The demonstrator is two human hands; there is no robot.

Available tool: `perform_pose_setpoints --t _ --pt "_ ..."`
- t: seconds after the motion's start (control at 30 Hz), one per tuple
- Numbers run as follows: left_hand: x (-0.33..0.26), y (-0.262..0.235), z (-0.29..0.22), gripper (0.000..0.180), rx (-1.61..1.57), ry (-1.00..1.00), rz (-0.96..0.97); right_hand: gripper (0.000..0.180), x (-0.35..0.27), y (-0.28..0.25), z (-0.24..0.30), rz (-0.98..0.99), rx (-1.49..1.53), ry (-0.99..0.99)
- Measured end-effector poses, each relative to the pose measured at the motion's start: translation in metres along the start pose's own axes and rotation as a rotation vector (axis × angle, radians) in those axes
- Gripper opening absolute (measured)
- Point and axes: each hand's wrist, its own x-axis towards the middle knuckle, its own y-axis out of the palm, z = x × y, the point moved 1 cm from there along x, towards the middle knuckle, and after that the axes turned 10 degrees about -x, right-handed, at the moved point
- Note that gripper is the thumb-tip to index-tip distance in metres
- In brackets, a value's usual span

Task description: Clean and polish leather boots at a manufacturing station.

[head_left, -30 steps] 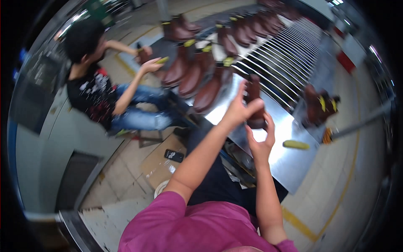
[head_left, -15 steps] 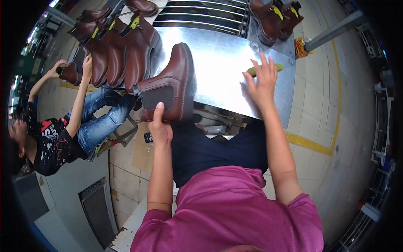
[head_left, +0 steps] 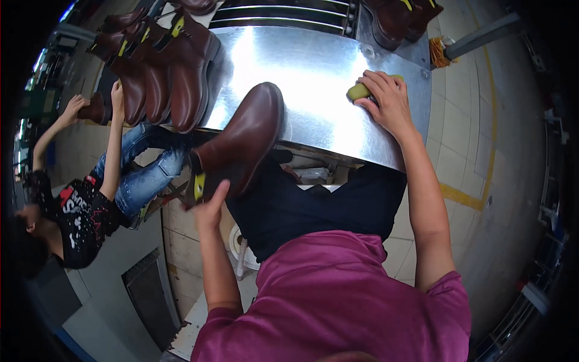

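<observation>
My left hand (head_left: 211,202) grips the brown boot (head_left: 241,142) at its heel end, toe resting on the near left edge of the steel worktop (head_left: 325,84). It seems stiff, fairly heavy, smooth; the heel holds best. My right hand's fingers (head_left: 386,99) close over a yellow-green sponge (head_left: 358,91) far right. No containers show.

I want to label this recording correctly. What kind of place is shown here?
Probably a shoe factory line. The left hand holds a brown boot at a metal worktable, more brown boots stand in a row, and a seated co-worker handles another.
</observation>
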Motion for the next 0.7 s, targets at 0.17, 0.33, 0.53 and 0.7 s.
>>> perform_pose_setpoints --t 0.17,0.33,0.53,0.7 --pt "0.005 -0.025 -0.035 0.074 0.448 0.104 0.367 0.045 0.017 0.005 0.012 -0.151 0.127 0.014" --pt "0.005 -0.040 -0.016 0.080 0.474 0.028 0.310 0.041 0.045 0.001 0.076 -0.351 0.940 0.395" --pt "0.002 -0.035 -0.011 0.080 0.502 0.012 0.275 0.039 0.089 -0.005 0.135 -0.094 2.115 0.684" --pt "0.022 -0.027 -0.019 0.071 0.498 0.097 0.321 0.037 0.113 0.007 0.138 0.055 1.918 0.585"
